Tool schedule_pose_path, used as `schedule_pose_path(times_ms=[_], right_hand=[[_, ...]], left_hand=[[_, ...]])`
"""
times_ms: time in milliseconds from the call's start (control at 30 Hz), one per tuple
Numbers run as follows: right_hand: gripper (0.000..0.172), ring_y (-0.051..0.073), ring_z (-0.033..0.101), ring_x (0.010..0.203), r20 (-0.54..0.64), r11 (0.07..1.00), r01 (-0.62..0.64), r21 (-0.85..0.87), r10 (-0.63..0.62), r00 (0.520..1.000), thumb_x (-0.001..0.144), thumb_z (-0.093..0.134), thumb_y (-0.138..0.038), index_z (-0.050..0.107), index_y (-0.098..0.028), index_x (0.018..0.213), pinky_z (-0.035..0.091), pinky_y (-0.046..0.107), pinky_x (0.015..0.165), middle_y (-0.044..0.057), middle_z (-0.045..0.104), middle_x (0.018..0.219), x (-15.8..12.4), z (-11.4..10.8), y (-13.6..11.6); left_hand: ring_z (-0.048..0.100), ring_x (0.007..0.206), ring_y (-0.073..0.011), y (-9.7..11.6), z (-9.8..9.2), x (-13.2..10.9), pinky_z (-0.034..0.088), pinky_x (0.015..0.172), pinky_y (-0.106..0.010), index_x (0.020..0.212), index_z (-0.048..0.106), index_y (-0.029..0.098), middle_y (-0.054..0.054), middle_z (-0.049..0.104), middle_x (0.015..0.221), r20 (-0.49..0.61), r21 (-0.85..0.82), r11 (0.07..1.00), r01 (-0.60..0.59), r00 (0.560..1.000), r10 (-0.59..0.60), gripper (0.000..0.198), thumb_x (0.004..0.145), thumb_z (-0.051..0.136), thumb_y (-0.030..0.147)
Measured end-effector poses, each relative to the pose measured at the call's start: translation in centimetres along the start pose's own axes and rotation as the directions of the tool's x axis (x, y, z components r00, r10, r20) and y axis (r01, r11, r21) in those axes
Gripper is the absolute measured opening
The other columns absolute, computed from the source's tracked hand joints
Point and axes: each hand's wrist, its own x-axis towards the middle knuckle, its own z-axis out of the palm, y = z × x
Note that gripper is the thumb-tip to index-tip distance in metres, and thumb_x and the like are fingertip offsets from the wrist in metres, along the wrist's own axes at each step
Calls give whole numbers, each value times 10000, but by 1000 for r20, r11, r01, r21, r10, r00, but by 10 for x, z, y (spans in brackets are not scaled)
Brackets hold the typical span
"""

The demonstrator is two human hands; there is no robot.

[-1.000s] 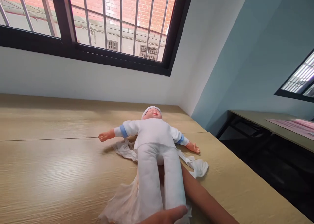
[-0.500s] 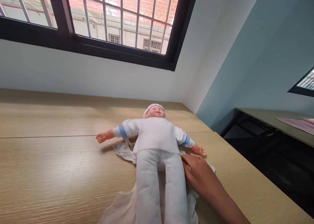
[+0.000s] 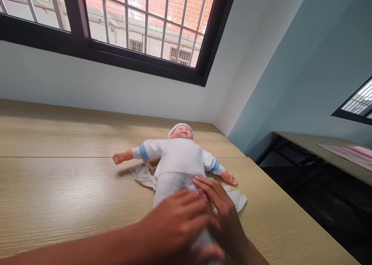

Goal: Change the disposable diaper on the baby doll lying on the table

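A baby doll (image 3: 183, 154) in a white top with blue cuff bands, white trousers and a white cap lies on its back, arms spread. My left hand (image 3: 180, 218), blurred, reaches across the doll's legs; its fingers and thumb are wrapped around the leg on the right. My right hand (image 3: 221, 207) rests against the same thigh, fingers stretched out and touching the trousers near the hip. Thin white cloth (image 3: 143, 176) shows from under the doll on the left, with another part by my right hand. The lower legs are mostly hidden behind my hands.
The doll lies on a light wooden table (image 3: 58, 187) whose right edge runs diagonally. A barred window (image 3: 145, 28) is in the wall behind. To the right stands a second table (image 3: 302, 141) with pink cloth (image 3: 348, 152) on it.
My left hand has come into view from the lower left onto the doll's leg. My right hand has shifted from beside the hip onto the thigh. The view has tilted slightly.
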Motion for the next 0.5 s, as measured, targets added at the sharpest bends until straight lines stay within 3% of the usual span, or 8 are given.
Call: schedule_pose_path(times_ms=[67,133,200,300,400,500], right_hand=[[345,214,504,1239,30,998,-59,-14,60,998,961,404,-188,538,-199,1278,457,414,1036,78,580,1290,-1,1,2],[385,230,460,1293,85,988,-153,-19,154,984,973,393,-258,505,-181,1334,419,442,1077,85,534,1357,-3,2,3],[448,246,421,1329,148,961,-276,-8,274,950,983,371,-338,456,-158,1385,383,466,1103,99,492,1399,-4,3,4],[542,253,344,1377,225,907,-420,25,404,887,985,334,-425,398,-114,1424,325,470,1137,117,402,1462,-3,4,4],[564,231,253,1417,283,898,-438,54,407,869,986,312,-429,348,-111,1451,260,451,1171,88,306,1513,-1,4,4],[532,215,224,1428,302,911,-410,51,377,875,991,289,-385,353,-121,1449,217,445,1186,64,303,1517,-2,6,4]], left_hand=[[567,902,-235,-7,-15,5,525,840,-417,882,617,121,-94,638,900,2,138,984,116,993,-117,284,939,451,344],[567,860,-232,-12,-19,5,539,769,-408,823,620,119,-85,618,838,31,250,958,139,988,-152,284,952,406,257],[573,933,-253,-15,-15,3,531,826,-422,858,645,106,-105,629,887,33,345,935,87,994,-105,294,950,393,227],[536,1109,-303,-16,-7,-1,464,978,-446,1092,630,49,-168,626,1100,-24,470,879,76,997,-73,357,950,389,272],[525,1144,-303,-17,-6,0,444,1005,-437,1246,536,19,-187,591,1202,-44,484,852,200,978,-205,450,953,373,319],[567,1056,-290,-22,-4,10,477,931,-435,1184,573,46,-167,620,1124,16,467,862,198,973,-232,372,922,355,194]])
